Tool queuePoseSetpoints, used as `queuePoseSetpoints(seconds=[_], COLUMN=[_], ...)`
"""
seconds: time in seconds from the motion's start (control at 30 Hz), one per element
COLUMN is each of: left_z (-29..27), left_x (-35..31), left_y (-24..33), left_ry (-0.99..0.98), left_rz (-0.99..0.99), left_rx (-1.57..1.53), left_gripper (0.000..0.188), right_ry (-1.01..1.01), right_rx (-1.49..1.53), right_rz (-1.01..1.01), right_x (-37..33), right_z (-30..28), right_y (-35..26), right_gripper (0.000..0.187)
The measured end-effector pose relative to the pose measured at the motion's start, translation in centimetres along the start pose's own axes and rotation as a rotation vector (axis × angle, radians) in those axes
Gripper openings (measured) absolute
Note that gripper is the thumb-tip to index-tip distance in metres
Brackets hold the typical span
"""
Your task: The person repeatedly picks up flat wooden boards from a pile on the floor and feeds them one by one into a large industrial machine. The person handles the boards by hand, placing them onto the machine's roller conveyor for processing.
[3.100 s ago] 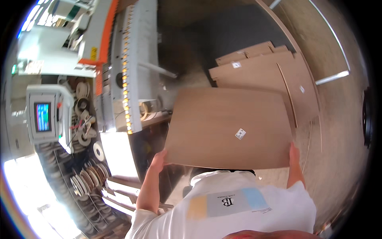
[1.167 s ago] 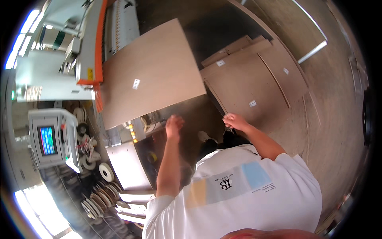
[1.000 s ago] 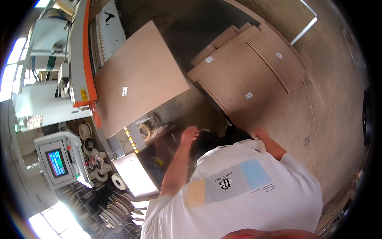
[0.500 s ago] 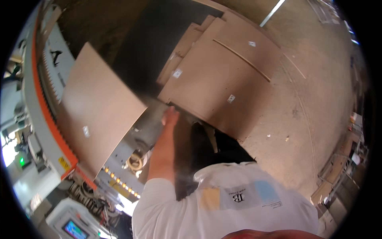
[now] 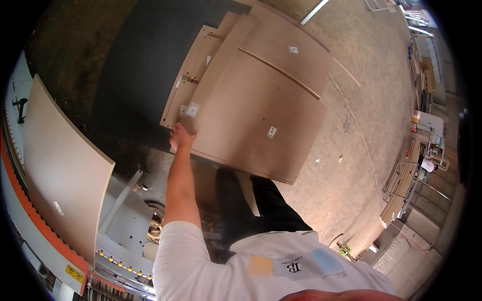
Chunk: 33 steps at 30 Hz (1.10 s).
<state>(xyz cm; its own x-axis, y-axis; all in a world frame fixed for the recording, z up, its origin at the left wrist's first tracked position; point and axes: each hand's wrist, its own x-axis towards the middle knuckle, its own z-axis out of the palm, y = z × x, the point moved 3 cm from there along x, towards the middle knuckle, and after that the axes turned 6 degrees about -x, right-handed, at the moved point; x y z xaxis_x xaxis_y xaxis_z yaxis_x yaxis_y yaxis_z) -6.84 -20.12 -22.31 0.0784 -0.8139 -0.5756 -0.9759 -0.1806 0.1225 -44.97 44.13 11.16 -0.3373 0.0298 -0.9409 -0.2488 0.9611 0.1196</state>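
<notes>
My left hand [image 5: 182,137] is at the near left corner of a large brown board [image 5: 236,115], its fingers curled at the edge and its thumb on top. This board lies uppermost on a stack, with small white labels and a few dark holes on its face. A narrow wooden strip [image 5: 279,73] runs across the stack. Beside my hand, smaller boards [image 5: 196,60] stick out from under the left side. My right hand is out of view.
To the left, another brown board [image 5: 60,170] rests on a machine with an orange edge strip [image 5: 37,220] and a row of yellow rollers [image 5: 119,264]. A dark sheet [image 5: 135,65] lies beyond the stack. Boards on a rack [image 5: 404,175] stand at the right.
My left hand has moved forward and left onto the corner of the stacked board. The view has shifted, so the machine and its board sit farther left.
</notes>
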Motion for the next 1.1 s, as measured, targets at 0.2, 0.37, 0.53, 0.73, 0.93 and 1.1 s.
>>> queuePoseSetpoints(seconds=[0.2, 0.37, 0.53, 0.73, 0.93, 1.1], left_z=[-1.0, -4.2, -9.8, -11.2, -10.4, -4.9], left_x=[-7.6, -19.8, -35.0, -55.9, -78.0, -93.6], left_y=[0.4, 1.6, 1.4, -2.1, -1.9, 2.9], left_ry=[0.057, 0.013, -0.102, -0.065, 0.144, 0.430], left_rz=[0.049, 0.015, -0.170, -0.365, -0.727, -1.082], left_rx=[-0.176, -0.334, -0.472, -0.656, -0.767, -0.988], left_gripper=[0.075, 0.082, 0.087, 0.095, 0.092, 0.088], right_ry=[0.013, 0.025, 0.046, 0.149, -0.102, -0.192], right_rx=[-0.028, -0.091, -0.278, -0.873, -0.493, -0.846], right_rz=[-0.064, -0.201, -0.479, -0.972, -0.891, -0.976], right_x=[1.3, 4.6, 9.9, 21.1, 16.5, 13.7], right_z=[-1.8, -5.5, -11.4, -18.0, -14.0, -6.4], right_y=[-0.6, -1.8, -6.2, -18.6, -34.3, -39.2], right_gripper=[0.032, 0.031, 0.031, 0.024, 0.022, 0.018])
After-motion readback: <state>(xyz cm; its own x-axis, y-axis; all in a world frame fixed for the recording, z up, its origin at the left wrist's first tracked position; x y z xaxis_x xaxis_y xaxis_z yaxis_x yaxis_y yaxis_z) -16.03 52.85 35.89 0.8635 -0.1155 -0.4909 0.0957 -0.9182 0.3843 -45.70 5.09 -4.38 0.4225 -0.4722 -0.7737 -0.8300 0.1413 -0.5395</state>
